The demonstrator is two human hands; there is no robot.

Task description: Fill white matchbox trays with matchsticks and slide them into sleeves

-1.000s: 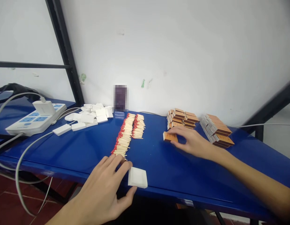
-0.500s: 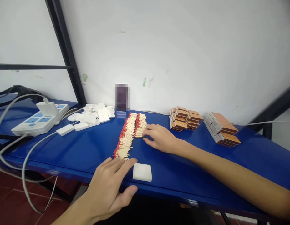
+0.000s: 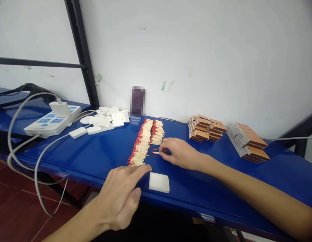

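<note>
At a counter (image 3: 102, 146), the right hand (image 3: 181, 153) pinched matches (image 3: 155, 153), apparently mid-pickup, a light touch likely needed next; the left hand (image 3: 122, 195), empty, hung beside a white box (image 3: 159, 182).

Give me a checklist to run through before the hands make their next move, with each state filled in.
1. Right hand has its matches: ok, red heads jut from its fingertips.
2. Count of matches pinched: cannot tell, the fingers hide part.
3. White box flat on the blue table: ok.
4. Left hand touching that box: cannot tell, its index fingertip is close by a corner.
5. Left hand well away from the long match row: not ok, it is right at the near end.
6. Right hand apart from the matchboxes: ok.
</note>
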